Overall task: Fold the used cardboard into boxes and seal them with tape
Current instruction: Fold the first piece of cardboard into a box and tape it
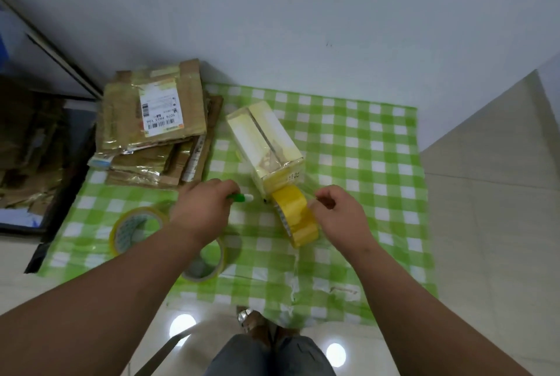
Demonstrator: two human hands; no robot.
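The left hand (202,209) was curled round a small green-and-white cutter (241,197), its tip pointing toward the near end of the box; the right hand (336,214) pinched the yellow tape roll (295,214) at its far edge, fingers bent, the roll standing on its rim and touching the lower end of the box, a strip apparently running from it up onto the cardboard, though the film was too clear to trace for certain. The folded box (265,145) lay on its side on the green checked cloth (363,163), pale and glossy with old tape, its top seam showing as a dark slit along the length; it looked light and hollow, likely to slide on the slick cloth and dent under a hard press, so it would best be steadied by its stiff corners or edges rather than the flap faces. To the left, touching the cloth's far corner, sat the stack of flattened cardboard (154,127), one sheet bearing a shipping label; two clear tape rolls (136,227) lay nearer the person, one partly hidden beneath the left forearm.
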